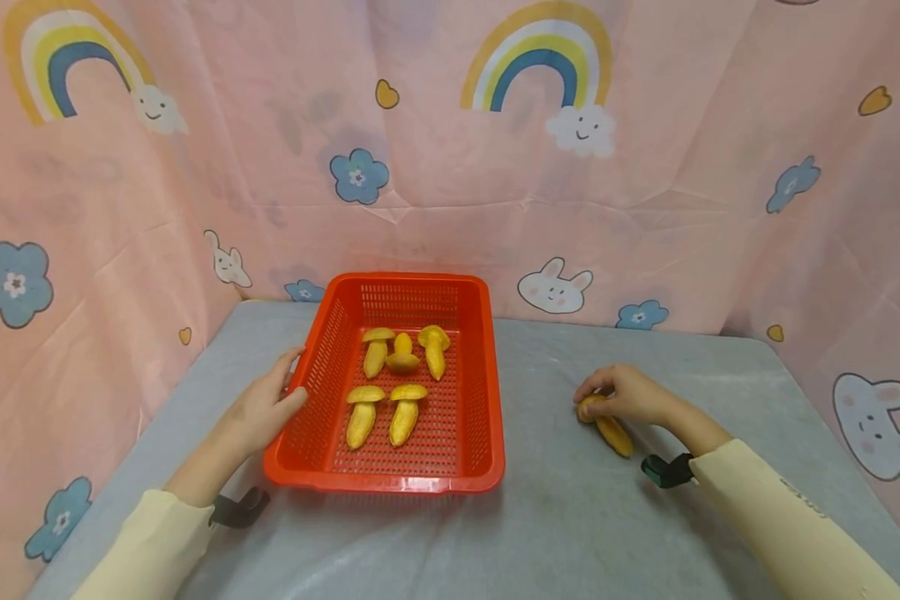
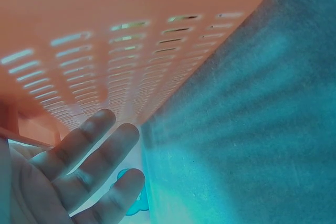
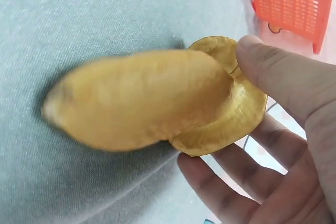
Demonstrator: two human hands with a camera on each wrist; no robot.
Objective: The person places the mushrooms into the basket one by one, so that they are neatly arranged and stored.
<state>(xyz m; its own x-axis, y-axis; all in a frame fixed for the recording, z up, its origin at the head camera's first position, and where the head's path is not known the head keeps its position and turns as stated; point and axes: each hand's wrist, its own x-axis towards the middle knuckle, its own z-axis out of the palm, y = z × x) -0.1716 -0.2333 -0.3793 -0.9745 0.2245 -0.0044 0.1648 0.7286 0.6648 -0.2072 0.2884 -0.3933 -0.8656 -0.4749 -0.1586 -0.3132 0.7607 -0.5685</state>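
Observation:
On the right of the head view, my right hand (image 1: 628,395) pinches a yellow mushroom (image 1: 613,435) by its cap, with the stem pointing down toward me. The right wrist view shows the thumb (image 3: 262,61) on the cap's edge and the fingertips at its other side; the mushroom (image 3: 142,98) lies close over the cloth. My left hand (image 1: 258,408) is at the left rim of a red plastic basket (image 1: 390,482), thumb by the rim. Its fingers (image 2: 100,156) extend loosely along the outside of the slotted wall. Inside the basket lie several more yellow mushrooms (image 1: 362,421).
A grey cloth (image 1: 547,517) covers the table under the basket and hands. Pink printed curtain (image 1: 435,217) closes off the back and both sides, right behind the basket. Dark wrist devices (image 1: 667,471) sit by both sleeves.

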